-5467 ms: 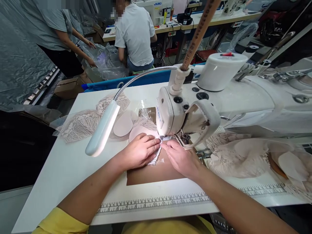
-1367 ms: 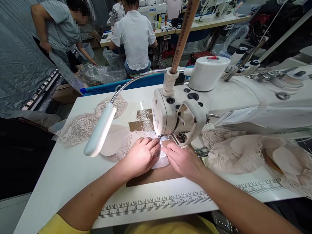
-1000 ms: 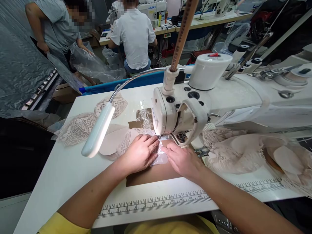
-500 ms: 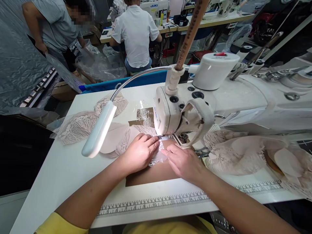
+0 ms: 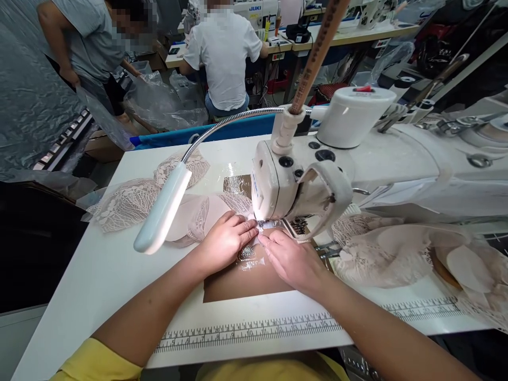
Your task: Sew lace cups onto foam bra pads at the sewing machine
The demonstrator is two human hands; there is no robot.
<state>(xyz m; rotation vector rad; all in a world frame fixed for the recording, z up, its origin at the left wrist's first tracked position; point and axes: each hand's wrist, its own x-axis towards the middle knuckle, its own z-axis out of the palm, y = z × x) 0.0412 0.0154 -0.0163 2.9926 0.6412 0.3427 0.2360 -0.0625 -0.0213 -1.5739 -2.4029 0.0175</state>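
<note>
A strip of pale pink lace fabric [image 5: 234,200] runs under the sewing machine head [image 5: 273,180], close to the presser foot [image 5: 261,224]. My left hand [image 5: 227,241] lies on the lace with its fingers stretched flat, fingertips just left of the foot. On the near side, the fingertips of my right hand [image 5: 291,259] are drawn together at the fabric's small near end; the thumb is hidden. Beneath both hands is a brown sheet [image 5: 246,283] with a shiny patch of clear tape [image 5: 248,254]. The needle itself is hidden.
Lace cups [image 5: 127,203] lie at the left under a lamp [image 5: 162,209]. More lace pieces [image 5: 397,248] are heaped at the right. A printed ruler [image 5: 250,333] follows the table's front edge. Two people [image 5: 222,58] are beyond the table.
The lace has moved away from me under the foot, baring the shiny tape on the brown sheet. My right fingertips have shifted slightly left and away, nearer the foot.
</note>
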